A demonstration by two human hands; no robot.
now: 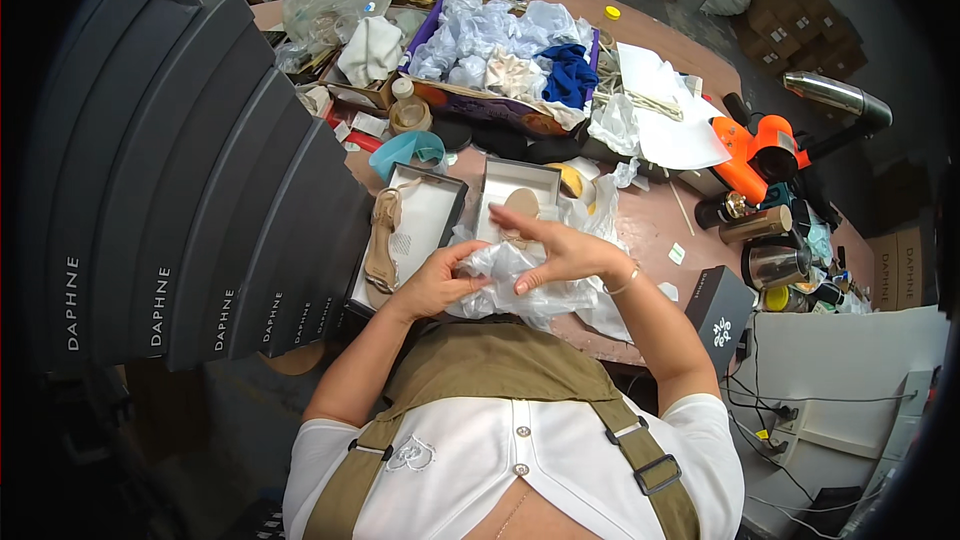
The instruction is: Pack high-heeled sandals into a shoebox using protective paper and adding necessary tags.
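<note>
Crumpled white, filmy wrapping paper (525, 285) lies in front of me at the near edge of the table. My left hand (440, 278) is closed on its left side, thumb and fingers pinching it. Above the same paper my right hand (565, 248) is spread, thumb apart from the fingers, with nothing visibly in its grasp. A tan strappy sandal (381, 245) rests along the left side of an open shoe box (425, 225). Beyond my right fingers, a second open box (545, 177) contains another tan sandal (521, 203), partly covered by that hand.
Tall stacked dark grey shoe boxes (215, 190) rise close on my left. Farther back is a purple-edged bin (440, 90) full of crumpled white paper and cloth. A dark box (720, 310) stands by my right forearm, with an orange heat gun (765, 150) and a metal kettle (775, 262) beyond.
</note>
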